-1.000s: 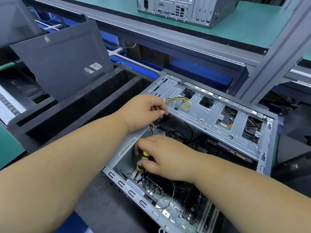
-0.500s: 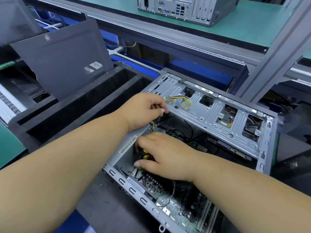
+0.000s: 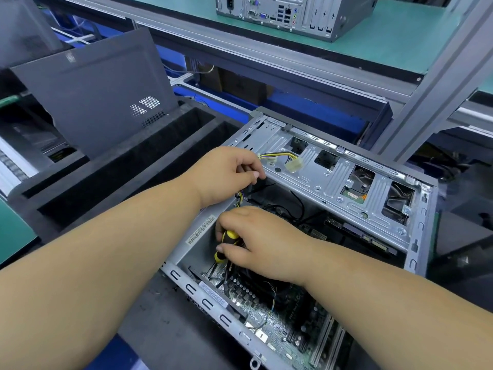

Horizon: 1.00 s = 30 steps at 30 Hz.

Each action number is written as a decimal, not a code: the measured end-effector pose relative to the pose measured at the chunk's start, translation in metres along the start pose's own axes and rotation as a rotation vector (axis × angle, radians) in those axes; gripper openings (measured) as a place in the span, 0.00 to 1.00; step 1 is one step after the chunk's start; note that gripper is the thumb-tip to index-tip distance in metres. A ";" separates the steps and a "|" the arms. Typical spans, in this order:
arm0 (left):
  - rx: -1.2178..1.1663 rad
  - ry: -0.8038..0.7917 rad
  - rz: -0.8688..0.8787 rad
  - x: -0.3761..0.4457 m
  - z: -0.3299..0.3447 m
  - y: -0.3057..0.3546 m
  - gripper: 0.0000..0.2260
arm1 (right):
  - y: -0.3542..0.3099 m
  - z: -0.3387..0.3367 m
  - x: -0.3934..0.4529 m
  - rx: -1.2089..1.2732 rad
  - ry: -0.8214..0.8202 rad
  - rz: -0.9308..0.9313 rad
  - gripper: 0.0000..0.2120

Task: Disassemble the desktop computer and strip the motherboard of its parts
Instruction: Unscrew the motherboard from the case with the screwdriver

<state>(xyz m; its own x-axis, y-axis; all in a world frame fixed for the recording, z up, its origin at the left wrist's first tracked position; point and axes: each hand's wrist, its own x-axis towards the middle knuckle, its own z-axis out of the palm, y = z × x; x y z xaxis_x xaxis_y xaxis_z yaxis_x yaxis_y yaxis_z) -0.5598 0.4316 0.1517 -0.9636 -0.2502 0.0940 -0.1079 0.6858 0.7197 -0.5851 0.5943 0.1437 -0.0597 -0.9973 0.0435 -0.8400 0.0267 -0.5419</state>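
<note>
One head cam, looks fwd and down from above, close over open computer case (image 3: pixel 333 188); shelf (image 3: pixel 400 41) at top edge.

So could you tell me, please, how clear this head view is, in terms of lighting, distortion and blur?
Head view: bright, even light; the case interior falls into shadow beneath the right hand; wide-angle bending shows in the shelf rail; the forearms at the bottom edge look soft, while the motherboard stays sharp.

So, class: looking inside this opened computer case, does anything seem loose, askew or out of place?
One thing: a white connector on yellow and black wires lies unplugged on the metal drive cage, by the left hand. Nothing looks damaged.
</note>
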 end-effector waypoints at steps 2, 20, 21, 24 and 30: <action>-0.009 -0.001 0.000 0.000 0.000 0.000 0.08 | 0.001 0.001 0.000 0.001 0.006 -0.014 0.08; -0.440 -0.049 0.018 -0.010 -0.017 0.000 0.11 | -0.012 -0.077 -0.016 0.435 0.837 0.232 0.08; -0.472 -0.058 0.023 -0.012 -0.022 0.000 0.12 | -0.016 -0.081 -0.017 0.430 0.888 0.238 0.08; -0.553 -0.115 0.033 -0.022 -0.038 -0.001 0.15 | -0.025 -0.087 -0.020 0.456 1.008 0.282 0.07; -0.475 -0.293 0.064 -0.038 -0.066 -0.012 0.09 | -0.051 -0.083 -0.006 0.424 1.178 0.381 0.06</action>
<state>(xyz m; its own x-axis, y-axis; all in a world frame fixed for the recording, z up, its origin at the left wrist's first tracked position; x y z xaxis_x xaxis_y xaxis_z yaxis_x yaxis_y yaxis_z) -0.5059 0.3877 0.1856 -0.9996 0.0281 0.0013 0.0095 0.2930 0.9561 -0.5863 0.6050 0.2410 -0.8692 -0.2672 0.4160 -0.4443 0.0530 -0.8943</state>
